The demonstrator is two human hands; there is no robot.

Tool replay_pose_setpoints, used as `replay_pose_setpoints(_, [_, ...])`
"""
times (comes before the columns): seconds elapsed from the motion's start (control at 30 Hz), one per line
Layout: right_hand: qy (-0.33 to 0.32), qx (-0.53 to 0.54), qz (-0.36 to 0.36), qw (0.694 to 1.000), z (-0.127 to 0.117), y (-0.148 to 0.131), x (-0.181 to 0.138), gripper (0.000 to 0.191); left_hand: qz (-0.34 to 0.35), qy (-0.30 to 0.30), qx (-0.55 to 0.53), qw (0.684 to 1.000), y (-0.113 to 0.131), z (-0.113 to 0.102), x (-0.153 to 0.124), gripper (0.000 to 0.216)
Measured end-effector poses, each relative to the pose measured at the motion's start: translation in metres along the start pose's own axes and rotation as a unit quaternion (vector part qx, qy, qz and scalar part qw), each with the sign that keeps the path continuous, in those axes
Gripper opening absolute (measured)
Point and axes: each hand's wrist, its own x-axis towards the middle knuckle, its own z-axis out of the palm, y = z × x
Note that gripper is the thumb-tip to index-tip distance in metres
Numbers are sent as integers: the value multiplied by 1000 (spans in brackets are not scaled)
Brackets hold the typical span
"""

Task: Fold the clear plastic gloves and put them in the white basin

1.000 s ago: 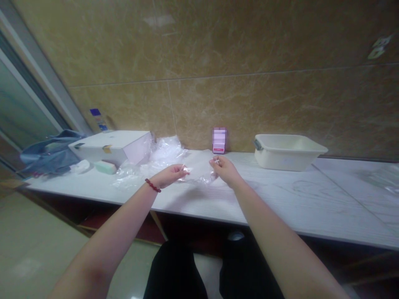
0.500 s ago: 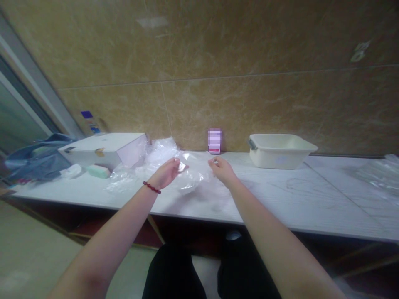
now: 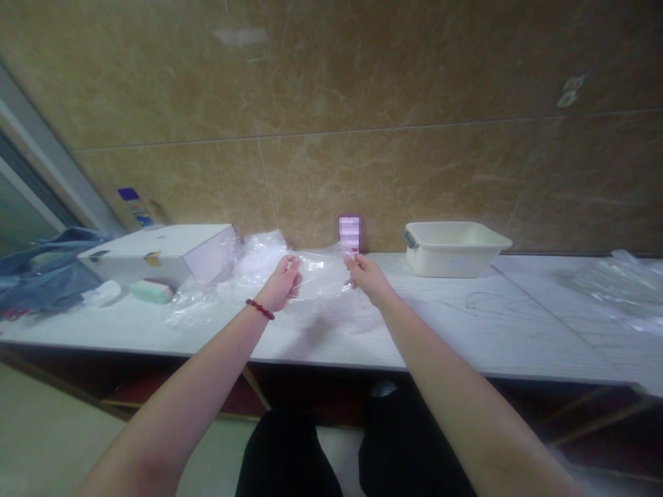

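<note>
A clear plastic bag [image 3: 322, 275] is stretched between my two hands, above the front half of the counter. My left hand [image 3: 284, 281], with a dark red bead bracelet at the wrist, pinches its left side. At the bag's upper right edge, my right hand [image 3: 363, 274] has thumb and fingers closed on the film. Behind the bag a phone [image 3: 349, 233] leans upright against the wall, its lower end partly covered by the film.
On the left are a white box [image 3: 155, 247], crumpled clear plastic [image 3: 262, 252], a pale green block [image 3: 151, 291] and blue fabric [image 3: 46, 269]. A cream bin [image 3: 456, 259] stands right of the phone. More clear plastic [image 3: 629, 286] lies far right on the white counter [image 3: 466, 331].
The bag has been pulled wider and flatter between my hands and lifted a little. A small shiny piece seen at my left fingers earlier no longer shows. The view has shifted slightly right.
</note>
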Motion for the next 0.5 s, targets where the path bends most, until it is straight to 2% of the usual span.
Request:
replay_pose_setpoints(0.13, [-23, -105, -3, 994, -14, -8, -2, 28, 0, -97, 19, 995, 3, -8, -1, 32])
replay_pose_setpoints(0.23, [-81, -134, 32, 987, -25, -20, -4, 23, 0, -153, 11, 988, 6, -11, -1, 28])
replay_pose_setpoints(0.37, [-184, -119, 73, 973, -34, -40, 0, 23, -2, -182, -9, 983, 15, -7, 2, 25])
replay_pose_setpoints(0.5, [-177, -159, 88, 967, -39, -54, 12, 20, 6, -169, 39, 985, 20, -1, 7, 28])
